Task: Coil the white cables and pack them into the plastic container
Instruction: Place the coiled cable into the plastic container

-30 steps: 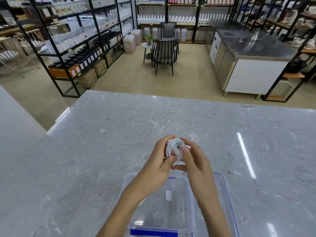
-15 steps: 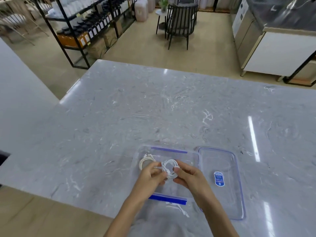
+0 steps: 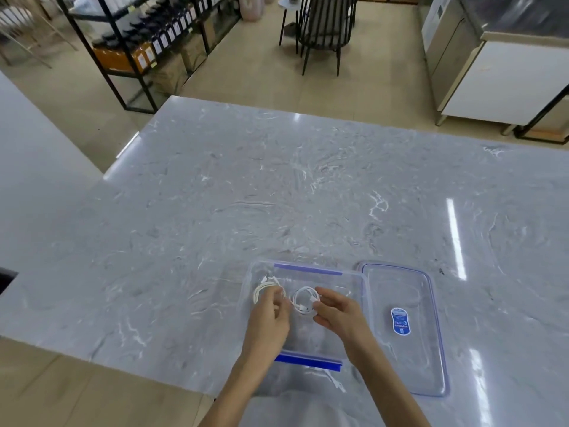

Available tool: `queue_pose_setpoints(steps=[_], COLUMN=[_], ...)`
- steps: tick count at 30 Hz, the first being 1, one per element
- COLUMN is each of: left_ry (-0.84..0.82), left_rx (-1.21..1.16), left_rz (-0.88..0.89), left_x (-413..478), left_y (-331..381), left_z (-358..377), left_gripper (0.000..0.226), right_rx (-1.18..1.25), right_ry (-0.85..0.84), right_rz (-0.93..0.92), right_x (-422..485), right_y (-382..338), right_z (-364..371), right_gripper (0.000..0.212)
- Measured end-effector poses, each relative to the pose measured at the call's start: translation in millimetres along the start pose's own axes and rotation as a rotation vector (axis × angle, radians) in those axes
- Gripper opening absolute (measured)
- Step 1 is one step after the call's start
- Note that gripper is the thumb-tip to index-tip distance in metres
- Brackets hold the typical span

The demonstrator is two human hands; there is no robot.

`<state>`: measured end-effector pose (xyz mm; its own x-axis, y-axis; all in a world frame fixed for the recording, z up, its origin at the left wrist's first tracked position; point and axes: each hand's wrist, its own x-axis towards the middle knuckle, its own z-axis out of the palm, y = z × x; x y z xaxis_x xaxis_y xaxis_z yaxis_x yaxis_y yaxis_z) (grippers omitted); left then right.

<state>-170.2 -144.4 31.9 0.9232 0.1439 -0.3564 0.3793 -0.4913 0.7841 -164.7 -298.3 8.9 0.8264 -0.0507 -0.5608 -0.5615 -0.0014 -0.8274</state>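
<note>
Grey marble counter (image 3: 277, 180) fills most of the view. Beyond its far edge we note a black shelving rack (image 3: 132, 41) at far left, a dark chair (image 3: 323, 29) at far centre and a steel-topped cabinet (image 3: 492, 72) at far right.

Near centre of the counter: clear plastic container (image 3: 308, 268), open, with blue clasps on its far and near edges.

Left part of the container: first coiled white cable (image 3: 261, 292) lies inside.

Left hand (image 3: 268, 318): over the container, fingers curled, fingertips overlapping the right side of the first coil. The fingers are blurred, so we cannot tell whether they grip anything.

Second coiled white cable (image 3: 304, 300): between the two hands, over the middle of the container. We cannot tell whether it touches the floor of the container.

Right hand (image 3: 338, 315): thumb and fingers pinch the right side of the second coil.

Lid (image 3: 400, 291): clear with a blue rim, flat on the counter just beside the container's right edge, with a blue label (image 3: 400, 321) at its centre.
</note>
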Motion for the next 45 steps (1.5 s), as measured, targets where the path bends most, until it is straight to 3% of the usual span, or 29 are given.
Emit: queue_pose_setpoints(steps=[3,5,8,12,26,31,35,45], left_ry=[0.28,0.351,0.242,0.096,0.071,0.017,0.026,0.044], left_rx=[0.206,0.374,0.42,0.22,0.148,0.098,0.086,0.08], left_rz=[0.253,0.292,0.145,0.068,0.074,0.071,0.074,0.096], left_x=[3,13,27,33,34,36,39,44], left_y=[-5,-12,-21,-34,-45,-47,-51,-58], left_z=[-12,-19,-26,-24,-23,-28,-26,-21], left_gripper=[0.027,0.04,0.052,0.059,0.071,0.079,0.081,0.08], right_rx=[-0.015,-0.033,-0.049,-0.053,-0.308,-0.104,-0.005,0.066], right_ry=[0.063,0.094,0.114,0.145,0.246,0.176,0.133,0.106], right_rz=[0.035,0.067,0.098,0.125,0.032,0.111,0.142,0.218], right_x=[17,28,43,56,56,49,41,41], right_y=[6,9,12,19,23,18,11,11], right_z=[-2,-1,5,14,23,21,25,24], right_gripper=[0.028,0.021,0.021,0.025,0.035,0.022,0.025,0.023])
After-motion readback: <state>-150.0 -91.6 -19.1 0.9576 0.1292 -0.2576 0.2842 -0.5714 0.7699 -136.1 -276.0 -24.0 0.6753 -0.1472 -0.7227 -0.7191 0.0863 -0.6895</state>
